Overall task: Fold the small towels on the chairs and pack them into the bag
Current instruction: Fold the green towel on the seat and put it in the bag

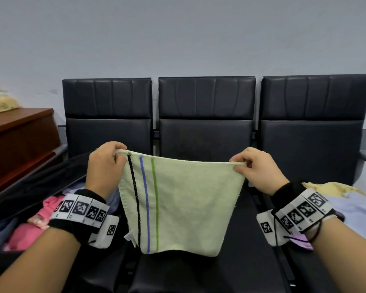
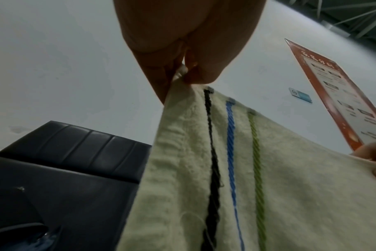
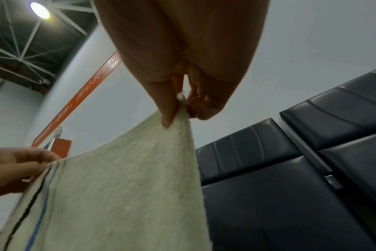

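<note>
A pale green towel (image 1: 182, 199) with black, blue and green stripes down its left side hangs spread in the air over the middle chair seat. My left hand (image 1: 106, 166) pinches its top left corner, and my right hand (image 1: 256, 168) pinches its top right corner. The left wrist view shows thumb and fingers nipping the towel (image 2: 247, 178) corner beside the black stripe. In the right wrist view the towel (image 3: 122, 195) corner is pinched the same way. An open dark bag (image 1: 36, 182) lies on the left chair, with pink and lilac cloth inside.
Three black padded chairs (image 1: 207, 115) stand in a row against a grey wall. More towels, yellow (image 1: 330, 188) and pale blue (image 1: 355, 210), lie heaped on the right seat. A brown wooden cabinet (image 1: 19, 136) stands at the left.
</note>
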{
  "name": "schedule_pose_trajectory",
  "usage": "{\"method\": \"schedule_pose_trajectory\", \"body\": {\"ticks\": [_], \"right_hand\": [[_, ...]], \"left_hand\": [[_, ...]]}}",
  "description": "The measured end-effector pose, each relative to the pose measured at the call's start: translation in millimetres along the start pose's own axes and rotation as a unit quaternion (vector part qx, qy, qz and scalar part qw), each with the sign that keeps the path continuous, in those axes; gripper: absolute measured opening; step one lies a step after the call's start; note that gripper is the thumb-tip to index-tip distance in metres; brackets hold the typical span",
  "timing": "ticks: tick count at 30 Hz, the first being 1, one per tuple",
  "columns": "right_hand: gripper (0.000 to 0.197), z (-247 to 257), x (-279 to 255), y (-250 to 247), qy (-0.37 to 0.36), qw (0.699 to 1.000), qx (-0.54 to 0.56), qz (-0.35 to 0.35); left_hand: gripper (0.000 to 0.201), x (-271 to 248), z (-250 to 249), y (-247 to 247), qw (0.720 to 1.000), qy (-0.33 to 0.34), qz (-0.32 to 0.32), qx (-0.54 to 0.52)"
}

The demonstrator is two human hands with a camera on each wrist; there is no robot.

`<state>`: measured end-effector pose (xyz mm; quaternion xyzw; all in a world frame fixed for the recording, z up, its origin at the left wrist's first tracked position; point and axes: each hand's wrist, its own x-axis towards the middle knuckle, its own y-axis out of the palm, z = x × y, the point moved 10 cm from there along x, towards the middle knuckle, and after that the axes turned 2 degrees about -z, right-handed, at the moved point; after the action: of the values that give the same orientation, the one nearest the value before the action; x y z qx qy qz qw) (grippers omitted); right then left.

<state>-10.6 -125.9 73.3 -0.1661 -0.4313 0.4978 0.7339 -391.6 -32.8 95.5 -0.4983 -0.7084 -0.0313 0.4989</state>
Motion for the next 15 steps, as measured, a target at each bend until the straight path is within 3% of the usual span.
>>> {"method": "schedule_pose_trajectory", "body": {"ticks": [4, 9, 12, 15], "right_hand": [[0.018, -23, 3, -5, 0.066, 0.997, 0.028, -0.035], [0.010, -55, 10, 21, 0.158, 0.975, 0.148, -0.039], [0.010, -54, 23, 15, 0.122, 0.980, 0.145, -0.066], [0.021, -48, 30, -8, 0.077, 0.974, 0.182, -0.114]], "left_hand": [[0.018, -7, 23, 14, 0.996, -0.076, 0.027, -0.031], [0.022, -10, 50, 66, 0.979, -0.138, 0.149, -0.011], [0.022, 4, 51, 69, 0.980, -0.159, 0.098, -0.064], [0.025, 19, 36, 60, 0.983, -0.124, 0.031, -0.133]]}}
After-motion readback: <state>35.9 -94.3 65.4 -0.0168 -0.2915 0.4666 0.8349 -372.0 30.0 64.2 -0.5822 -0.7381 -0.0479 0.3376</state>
